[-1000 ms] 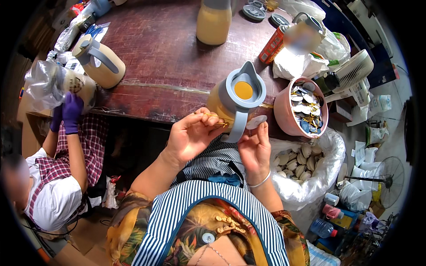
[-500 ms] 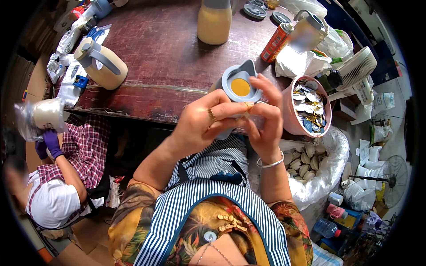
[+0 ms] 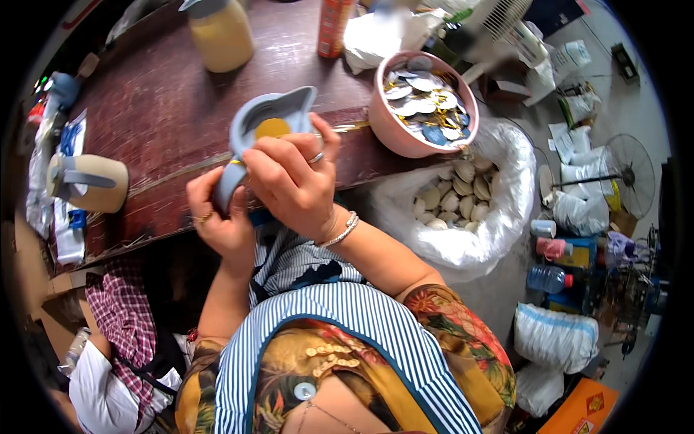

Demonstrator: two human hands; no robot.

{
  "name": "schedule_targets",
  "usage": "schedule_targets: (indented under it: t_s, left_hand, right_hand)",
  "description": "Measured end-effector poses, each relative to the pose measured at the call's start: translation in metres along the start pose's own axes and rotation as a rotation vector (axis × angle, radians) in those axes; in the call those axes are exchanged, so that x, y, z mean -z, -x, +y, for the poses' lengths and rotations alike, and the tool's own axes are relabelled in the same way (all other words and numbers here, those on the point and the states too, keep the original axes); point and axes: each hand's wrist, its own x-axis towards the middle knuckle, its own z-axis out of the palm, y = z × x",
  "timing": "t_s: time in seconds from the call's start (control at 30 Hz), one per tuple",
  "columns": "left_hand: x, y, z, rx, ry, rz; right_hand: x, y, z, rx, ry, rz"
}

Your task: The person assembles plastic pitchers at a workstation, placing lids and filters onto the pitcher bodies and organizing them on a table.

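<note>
Left hand (image 3: 220, 220) and right hand (image 3: 293, 184), close together, both clamp the grey-blue jug lid (image 3: 267, 126) above the dark wooden surface (image 3: 159, 123).

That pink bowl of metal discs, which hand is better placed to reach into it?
The right hand, probably. The pink bowl sits on the person's right, at the table edge. The left hand grips the handle of the grey-blue jug, so it is busy and farther away.
</note>
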Motion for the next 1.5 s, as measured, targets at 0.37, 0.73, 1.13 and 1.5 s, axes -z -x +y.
schedule_targets:
  t_s: [0.37, 0.73, 1.13, 1.5]
  left_hand:
    - [0.035, -0.013, -0.021, 0.092, 0.379, -0.171]
    - [0.047, -0.014, -0.02, 0.074, 0.297, -0.01]
    - [0.055, -0.041, 0.033, -0.281, 0.159, -0.368]
    - [0.078, -0.047, 0.015, 0.077, 0.324, -0.373]
  right_hand:
    - [0.187, 0.233, 0.171, -1.109, 0.814, -1.115]
    - [0.229, 0.19, 0.184, -1.038, 0.938, -1.13]
    - [0.082, -0.115, 0.034, -0.1, -0.702, -0.948]
    - [0.043, -0.105, 0.016, 0.108, -0.703, -0.976]
